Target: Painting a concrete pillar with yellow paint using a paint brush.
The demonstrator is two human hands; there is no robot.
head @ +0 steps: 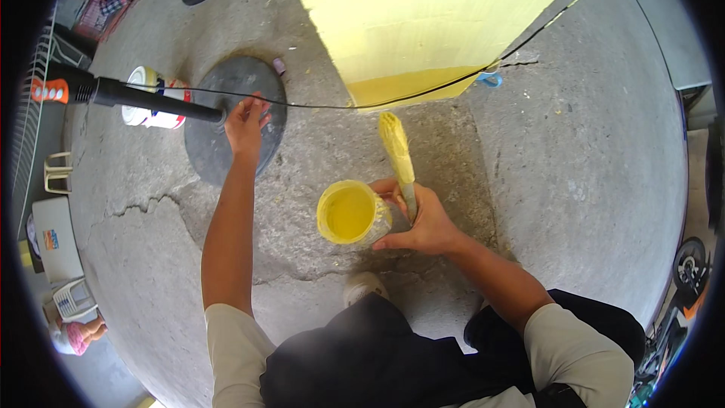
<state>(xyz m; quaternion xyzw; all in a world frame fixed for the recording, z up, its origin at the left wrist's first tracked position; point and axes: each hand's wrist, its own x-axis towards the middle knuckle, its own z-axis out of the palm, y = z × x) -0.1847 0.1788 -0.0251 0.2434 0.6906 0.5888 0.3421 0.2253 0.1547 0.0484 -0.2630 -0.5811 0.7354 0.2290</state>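
My right hand [425, 221] grips a clear plastic tub [382, 221] of yellow paint [348, 214] and a paintbrush [399, 150] together. The brush points away from me, its bristles coated in yellow, its handle between my fingers. Smears of paint mark the tub's rim and side. My left hand [246, 124] reaches forward with bent fingers around a thin black cable [317, 106], over a round dark base [263, 147]. Past the tub, the cable crosses in front of a yellow-painted pillar [422, 28], whose lowest band is a deeper yellow.
A black pole [170, 105] rises from the round base, beside a white bucket [139, 116]. A blue-handled object [490, 79] lies by the pillar's foot. Cracks run across the concrete floor [141, 272]. Plastic chairs [73, 299] stand far left; a motorcycle wheel [690, 263] shows right.
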